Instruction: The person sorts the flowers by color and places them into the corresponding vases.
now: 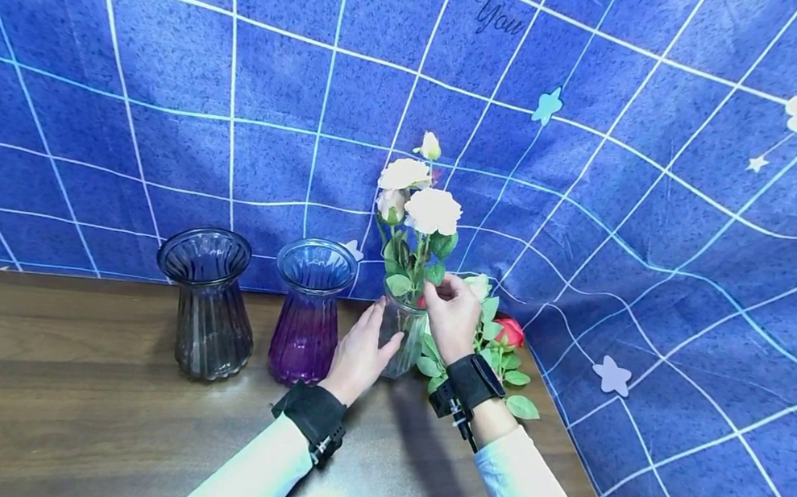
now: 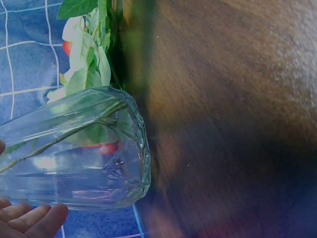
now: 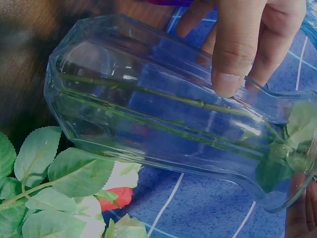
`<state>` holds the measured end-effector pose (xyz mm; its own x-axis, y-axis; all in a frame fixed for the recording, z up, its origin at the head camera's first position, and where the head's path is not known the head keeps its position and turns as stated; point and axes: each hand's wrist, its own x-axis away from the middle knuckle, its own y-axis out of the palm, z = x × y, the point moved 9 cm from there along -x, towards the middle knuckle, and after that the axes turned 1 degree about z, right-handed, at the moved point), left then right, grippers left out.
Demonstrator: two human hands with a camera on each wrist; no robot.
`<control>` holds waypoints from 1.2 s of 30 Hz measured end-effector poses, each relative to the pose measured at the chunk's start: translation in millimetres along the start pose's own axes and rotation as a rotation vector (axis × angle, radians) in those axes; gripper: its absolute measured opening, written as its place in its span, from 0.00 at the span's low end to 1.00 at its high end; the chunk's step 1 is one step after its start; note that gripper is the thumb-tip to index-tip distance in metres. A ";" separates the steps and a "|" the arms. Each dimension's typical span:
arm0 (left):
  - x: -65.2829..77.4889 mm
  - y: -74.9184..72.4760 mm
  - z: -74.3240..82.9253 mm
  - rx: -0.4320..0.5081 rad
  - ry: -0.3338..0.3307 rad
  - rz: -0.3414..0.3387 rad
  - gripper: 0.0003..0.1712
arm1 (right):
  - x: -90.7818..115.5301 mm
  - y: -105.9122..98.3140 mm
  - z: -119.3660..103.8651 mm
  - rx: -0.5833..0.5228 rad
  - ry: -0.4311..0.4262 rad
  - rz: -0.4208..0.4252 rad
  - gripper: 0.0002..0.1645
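A clear glass vase [image 1: 399, 346] stands on the table with white artificial roses [image 1: 433, 212] in it. Their green stems [image 3: 148, 94] show through the glass. My left hand [image 1: 362, 350] holds the vase by its side; the right wrist view shows the thumb [image 3: 229, 82] against the glass and the other fingers behind. At the vase's rim, my right hand [image 1: 453, 315] has thumb and fingers curled together, pinching a rose stem among the leaves; the exact pinch point is hidden. Only part of that hand enters the right wrist view, beside the rim.
Left of the clear vase stand a purple-and-blue glass vase [image 1: 303, 336] and a dark grey glass vase [image 1: 211, 326]. More artificial roses, with green leaves [image 1: 516, 378] and a red bloom [image 1: 509, 332], lie to the right. A blue patterned cloth [image 1: 271, 146] hangs behind the wooden table [image 1: 61, 407].
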<state>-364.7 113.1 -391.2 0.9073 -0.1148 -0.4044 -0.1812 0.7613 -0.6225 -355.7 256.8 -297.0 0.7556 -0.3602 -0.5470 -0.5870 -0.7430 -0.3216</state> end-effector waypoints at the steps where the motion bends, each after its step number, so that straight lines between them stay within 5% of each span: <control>1: -0.2 0.2 -0.4 -0.001 0.001 0.000 0.37 | 0.0 -0.1 0.0 0.003 0.001 0.000 0.07; 14: -1.3 -0.6 -1.5 -0.008 0.020 0.006 0.37 | -1.3 -9.1 -2.8 -0.126 -0.004 -0.026 0.11; 36: 1.1 0.7 -1.0 -0.002 0.009 -0.006 0.38 | 13.9 -50.8 23.0 -0.066 0.000 0.040 0.08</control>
<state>-364.2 113.0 -392.8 0.9051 -0.1249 -0.4063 -0.1764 0.7593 -0.6264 -322.1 302.5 -306.1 0.7319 -0.3904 -0.5586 -0.5964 -0.7634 -0.2480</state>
